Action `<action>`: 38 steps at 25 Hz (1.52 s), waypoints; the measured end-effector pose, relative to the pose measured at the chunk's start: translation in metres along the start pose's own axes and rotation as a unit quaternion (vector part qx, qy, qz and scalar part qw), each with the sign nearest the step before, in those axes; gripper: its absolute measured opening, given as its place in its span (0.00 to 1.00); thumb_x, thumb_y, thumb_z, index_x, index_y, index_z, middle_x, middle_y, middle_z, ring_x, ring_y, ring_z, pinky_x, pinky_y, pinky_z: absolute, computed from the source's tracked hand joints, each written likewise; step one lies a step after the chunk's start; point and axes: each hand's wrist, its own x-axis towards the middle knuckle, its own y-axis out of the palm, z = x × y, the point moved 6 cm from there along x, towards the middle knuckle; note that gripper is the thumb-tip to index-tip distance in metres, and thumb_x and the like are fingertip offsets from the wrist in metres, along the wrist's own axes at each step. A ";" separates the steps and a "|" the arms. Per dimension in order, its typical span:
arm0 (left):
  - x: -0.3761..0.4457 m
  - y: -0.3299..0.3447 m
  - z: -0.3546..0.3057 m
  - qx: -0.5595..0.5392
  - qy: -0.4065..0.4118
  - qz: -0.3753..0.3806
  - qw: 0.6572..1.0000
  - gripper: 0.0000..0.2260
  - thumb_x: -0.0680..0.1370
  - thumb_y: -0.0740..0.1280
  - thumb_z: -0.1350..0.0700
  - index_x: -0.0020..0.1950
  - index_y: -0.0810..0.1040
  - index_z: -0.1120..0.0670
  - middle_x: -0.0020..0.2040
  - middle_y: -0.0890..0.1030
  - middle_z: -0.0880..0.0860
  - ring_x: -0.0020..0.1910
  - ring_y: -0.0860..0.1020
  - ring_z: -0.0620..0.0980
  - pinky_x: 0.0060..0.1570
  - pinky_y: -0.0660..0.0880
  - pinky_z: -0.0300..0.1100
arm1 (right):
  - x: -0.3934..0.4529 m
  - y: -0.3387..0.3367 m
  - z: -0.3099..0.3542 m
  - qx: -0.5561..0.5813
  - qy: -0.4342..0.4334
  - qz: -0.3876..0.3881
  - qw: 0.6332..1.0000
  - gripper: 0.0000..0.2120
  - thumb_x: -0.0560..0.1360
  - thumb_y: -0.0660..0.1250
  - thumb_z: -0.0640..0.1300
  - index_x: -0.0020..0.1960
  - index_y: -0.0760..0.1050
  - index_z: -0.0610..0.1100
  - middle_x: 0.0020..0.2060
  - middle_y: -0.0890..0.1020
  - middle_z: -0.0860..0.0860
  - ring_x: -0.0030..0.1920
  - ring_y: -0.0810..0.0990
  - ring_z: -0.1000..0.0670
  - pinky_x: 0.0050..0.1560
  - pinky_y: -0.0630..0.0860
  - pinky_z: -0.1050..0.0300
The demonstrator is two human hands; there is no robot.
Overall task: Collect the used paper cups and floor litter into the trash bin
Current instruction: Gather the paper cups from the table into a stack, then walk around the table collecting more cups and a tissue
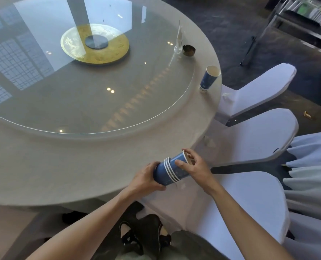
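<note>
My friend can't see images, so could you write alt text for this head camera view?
Two bare hands hold a sideways stack of blue paper cups over a round table's edge, left hand at its base, right hand at its mouth. One more blue cup stands near white-covered chairs.

banquet/restaurant rm: round table [43, 166] w/ glass lazy susan [137, 94], covered chairs [259, 91].
</note>
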 end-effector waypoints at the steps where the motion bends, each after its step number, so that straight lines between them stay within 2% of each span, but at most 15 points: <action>1: 0.000 0.004 -0.002 0.010 -0.001 -0.002 1.000 0.38 0.67 0.81 0.49 0.74 0.69 0.46 0.65 0.79 0.48 0.59 0.78 0.47 0.55 0.75 0.41 | -0.002 0.000 -0.005 0.003 0.003 0.000 1.000 0.30 0.73 0.77 0.53 0.72 0.72 0.51 0.66 0.78 0.49 0.64 0.79 0.50 0.65 0.79 0.47; 3: 0.000 0.016 -0.008 0.023 -0.007 -0.001 1.000 0.38 0.66 0.81 0.49 0.74 0.69 0.46 0.65 0.79 0.48 0.60 0.78 0.49 0.58 0.77 0.45 | -0.008 0.005 -0.016 0.006 0.017 0.029 0.999 0.30 0.75 0.74 0.53 0.74 0.71 0.49 0.68 0.76 0.49 0.67 0.76 0.49 0.69 0.75 0.47; 6: -0.004 0.039 -0.015 0.034 -0.022 -0.001 0.999 0.38 0.66 0.80 0.49 0.74 0.69 0.46 0.65 0.79 0.48 0.63 0.78 0.51 0.63 0.77 0.53 | -0.015 0.014 -0.047 0.012 0.039 0.075 0.996 0.33 0.76 0.69 0.60 0.77 0.65 0.52 0.74 0.68 0.48 0.73 0.70 0.48 0.74 0.70 0.43; 10: -0.007 0.083 -0.007 0.061 -0.065 0.003 0.996 0.37 0.65 0.81 0.49 0.72 0.70 0.48 0.64 0.78 0.48 0.61 0.78 0.50 0.64 0.77 0.52 | -0.023 0.020 -0.097 -0.001 0.082 0.134 0.988 0.35 0.76 0.66 0.64 0.79 0.60 0.59 0.74 0.63 0.51 0.76 0.64 0.47 0.74 0.69 0.42; 13: -0.010 0.121 0.007 0.048 -0.102 0.006 0.994 0.37 0.64 0.80 0.50 0.70 0.70 0.49 0.62 0.77 0.48 0.59 0.78 0.49 0.57 0.76 0.47 | -0.022 0.018 -0.133 0.027 0.112 0.170 0.979 0.32 0.77 0.67 0.58 0.78 0.64 0.56 0.74 0.66 0.51 0.74 0.68 0.49 0.74 0.69 0.44; 15: -0.011 0.139 0.016 0.039 -0.118 -0.006 0.992 0.37 0.63 0.79 0.49 0.70 0.69 0.48 0.61 0.76 0.48 0.58 0.77 0.50 0.56 0.76 0.48 | -0.015 0.013 -0.154 0.087 0.137 0.183 0.970 0.29 0.75 0.66 0.58 0.75 0.70 0.54 0.72 0.72 0.53 0.72 0.72 0.51 0.73 0.71 0.46; 18: -0.009 0.163 0.031 -0.017 -0.153 -0.020 0.988 0.36 0.63 0.78 0.48 0.69 0.69 0.47 0.60 0.77 0.47 0.56 0.77 0.48 0.58 0.77 0.51 | 0.012 0.002 -0.188 0.143 0.186 0.114 0.965 0.22 0.78 0.65 0.56 0.69 0.76 0.51 0.68 0.78 0.51 0.67 0.77 0.50 0.66 0.75 0.49; 21: 0.006 0.180 0.059 -0.058 -0.164 -0.040 0.984 0.35 0.63 0.79 0.48 0.69 0.71 0.46 0.60 0.79 0.44 0.57 0.77 0.45 0.57 0.77 0.46 | 0.069 -0.009 -0.239 -0.033 0.176 0.008 0.984 0.24 0.77 0.70 0.47 0.72 0.73 0.46 0.68 0.76 0.45 0.68 0.75 0.44 0.64 0.74 0.49; 24: 0.031 0.202 0.103 -0.088 -0.176 -0.038 0.980 0.34 0.64 0.81 0.53 0.67 0.72 0.45 0.61 0.79 0.43 0.61 0.78 0.44 0.55 0.77 0.38 | 0.127 0.007 -0.299 -0.291 0.121 0.061 0.947 0.33 0.76 0.70 0.46 0.78 0.64 0.49 0.75 0.66 0.41 0.71 0.71 0.38 0.68 0.73 0.45; 26: 0.043 0.218 0.133 -0.094 -0.180 -0.023 0.979 0.34 0.64 0.81 0.54 0.66 0.71 0.43 0.61 0.79 0.42 0.61 0.78 0.42 0.55 0.76 0.36 | 0.157 0.025 -0.339 -0.388 0.104 0.104 0.910 0.34 0.78 0.67 0.44 0.80 0.58 0.53 0.79 0.58 0.43 0.71 0.71 0.37 0.65 0.75 0.44; 28: 0.046 0.233 0.158 -0.101 -0.189 0.000 0.977 0.35 0.64 0.82 0.53 0.67 0.70 0.41 0.61 0.78 0.38 0.62 0.77 0.39 0.57 0.76 0.34 | 0.177 0.042 -0.378 -0.429 0.106 0.128 0.888 0.33 0.79 0.65 0.40 0.80 0.58 0.53 0.78 0.58 0.42 0.66 0.76 0.35 0.60 0.77 0.42; 31: 0.040 0.247 0.181 -0.119 -0.206 0.024 0.971 0.36 0.66 0.83 0.54 0.65 0.67 0.36 0.57 0.74 0.29 0.55 0.75 0.28 0.51 0.71 0.24 | 0.187 0.061 -0.422 -0.442 0.096 0.131 0.882 0.23 0.79 0.61 0.37 0.74 0.67 0.46 0.67 0.68 0.40 0.59 0.79 0.34 0.57 0.78 0.43; 34: 0.032 0.245 0.184 -0.126 -0.199 0.024 0.972 0.35 0.65 0.82 0.53 0.64 0.68 0.36 0.59 0.77 0.33 0.58 0.76 0.32 0.54 0.73 0.29 | 0.174 0.062 -0.426 -0.430 0.114 0.125 0.887 0.12 0.79 0.59 0.37 0.61 0.74 0.39 0.58 0.75 0.39 0.58 0.79 0.35 0.55 0.76 0.47; 36: 0.027 0.236 0.171 -0.110 -0.180 0.018 0.977 0.34 0.63 0.81 0.51 0.64 0.70 0.36 0.60 0.79 0.38 0.60 0.78 0.37 0.55 0.76 0.33 | 0.156 0.051 -0.397 -0.378 0.133 0.095 0.911 0.09 0.78 0.62 0.38 0.56 0.76 0.39 0.56 0.79 0.39 0.58 0.79 0.36 0.55 0.75 0.48; 38: 0.024 0.221 0.142 -0.092 -0.155 0.024 0.983 0.35 0.62 0.80 0.49 0.67 0.71 0.39 0.62 0.78 0.39 0.62 0.78 0.41 0.57 0.80 0.40 | 0.131 0.028 -0.342 -0.294 0.122 0.036 0.947 0.05 0.75 0.66 0.40 0.50 0.78 0.41 0.50 0.83 0.41 0.54 0.81 0.38 0.48 0.74 0.51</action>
